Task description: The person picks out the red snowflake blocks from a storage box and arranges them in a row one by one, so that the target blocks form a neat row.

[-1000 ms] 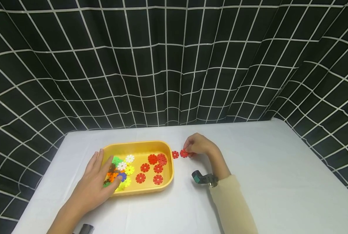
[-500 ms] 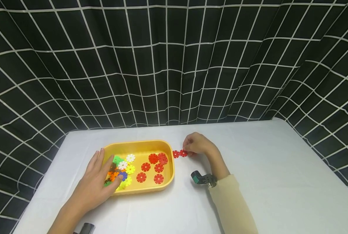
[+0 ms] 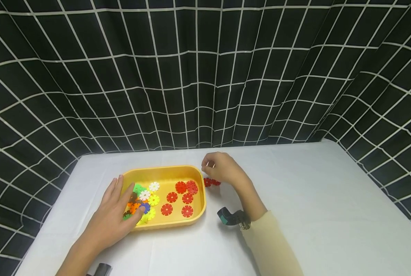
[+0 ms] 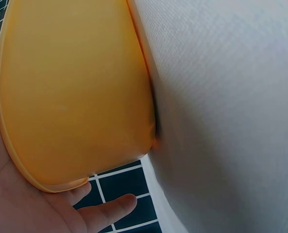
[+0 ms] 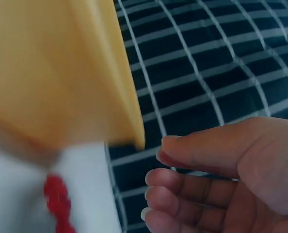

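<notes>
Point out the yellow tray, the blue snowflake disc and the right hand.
Yellow tray (image 3: 167, 225): head view, on its near-side rim.
Blue snowflake disc (image 3: 147, 207): head view, on its face, just beside the left thumb's tip.
Right hand (image 3: 223, 167): head view, on the back of the hand.

Around the oblong yellow plastic tray (image 3: 167, 176), smooth white tablecloth (image 3: 184, 253) gives a low lane at 6 o'clock and another well out at 3, with the beige-sleeved right arm (image 3: 272, 247) slanting between them across 4. The flat left hand (image 3: 112, 216) bars the rim at 8 o'clock, while two notched red plastic discs (image 3: 207, 182) lie just outside it between 2 and 3, near the right hand (image 3: 222, 167). Black white-gridded fabric (image 3: 205, 96) walls off 12 o'clock.
</notes>
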A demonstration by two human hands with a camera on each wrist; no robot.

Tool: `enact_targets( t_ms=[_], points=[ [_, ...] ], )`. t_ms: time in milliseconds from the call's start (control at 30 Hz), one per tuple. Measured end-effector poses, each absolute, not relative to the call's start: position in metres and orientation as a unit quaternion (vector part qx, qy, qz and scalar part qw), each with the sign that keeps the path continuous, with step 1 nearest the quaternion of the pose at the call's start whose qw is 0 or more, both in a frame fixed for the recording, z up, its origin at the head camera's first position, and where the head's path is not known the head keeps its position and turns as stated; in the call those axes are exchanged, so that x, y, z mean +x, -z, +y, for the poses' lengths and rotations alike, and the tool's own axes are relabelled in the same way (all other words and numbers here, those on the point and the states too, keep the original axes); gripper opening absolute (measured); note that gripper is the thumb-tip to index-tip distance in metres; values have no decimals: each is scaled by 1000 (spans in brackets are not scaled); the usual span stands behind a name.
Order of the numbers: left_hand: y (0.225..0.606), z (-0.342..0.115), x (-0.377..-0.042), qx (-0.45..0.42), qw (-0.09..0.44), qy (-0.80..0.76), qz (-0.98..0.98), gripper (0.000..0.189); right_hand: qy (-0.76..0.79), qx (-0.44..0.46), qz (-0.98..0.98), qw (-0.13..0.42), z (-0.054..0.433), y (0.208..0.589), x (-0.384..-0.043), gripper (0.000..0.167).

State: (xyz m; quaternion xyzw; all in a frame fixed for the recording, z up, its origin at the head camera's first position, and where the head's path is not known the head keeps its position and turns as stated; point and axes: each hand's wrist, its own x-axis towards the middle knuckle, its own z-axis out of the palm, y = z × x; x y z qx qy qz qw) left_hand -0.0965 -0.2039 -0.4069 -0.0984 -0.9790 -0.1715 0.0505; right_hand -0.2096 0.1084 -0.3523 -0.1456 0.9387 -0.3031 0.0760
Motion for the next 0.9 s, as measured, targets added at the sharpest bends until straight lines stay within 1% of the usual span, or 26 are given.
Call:
enact_targets(
  t_ms=[133,233,300,367,433,533,600,667,900],
  points=[
    [408,-204,-96,-100,51,171,-979,79,275,-201,939,54,87,345,-195,12],
    [408,-204,-96,-100,51,170,-979,79,249,-256,932,59,72,344,-184,11],
    [407,-204,-96,-100,50,169,-979,79,223,-295,926,76,62,346,-177,9],
    [407,-204,-96,-100,51,169,-979,79,189,-315,923,111,53,350,-170,8],
    [407,-204,-96,-101,51,170,-979,79,137,-324,925,144,46,356,-164,9],
    [407,-205,-96,-104,51,174,-978,79,63,-333,927,160,38,365,-157,18],
    [407,-205,-96,-106,52,176,-977,78,40,-343,926,152,35,370,-154,24],
    [407,-206,-96,-108,54,178,-977,78,40,-351,925,137,32,373,-153,25],
    [406,-205,-96,-108,54,176,-977,78,86,-345,923,145,29,379,-157,25]
  ],
)
